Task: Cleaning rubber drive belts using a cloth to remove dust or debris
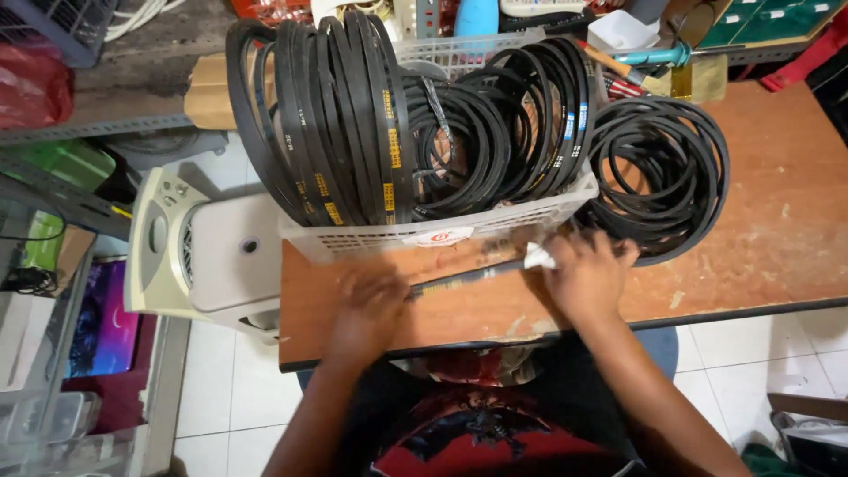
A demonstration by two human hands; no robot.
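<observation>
A black belt (468,276) is lying on the table (751,230), stretching between both hands. The left hand (371,309) is gripping its near end, fingers curled over it; the right hand (585,276) is pinching a white cloth (537,257) against it, just below the basket (442,231).

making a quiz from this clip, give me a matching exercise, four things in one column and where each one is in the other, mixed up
Things:
1. white basket
2. loose coil of black belts
3. white cloth
4. belt lying flat

Places:
a. on the wooden table, right of the basket
b. between the left hand and the right hand
c. at the right hand's fingers
d. at the table's far left, packed with upright belts

Pairs: 1-d, 2-a, 3-c, 4-b
</observation>
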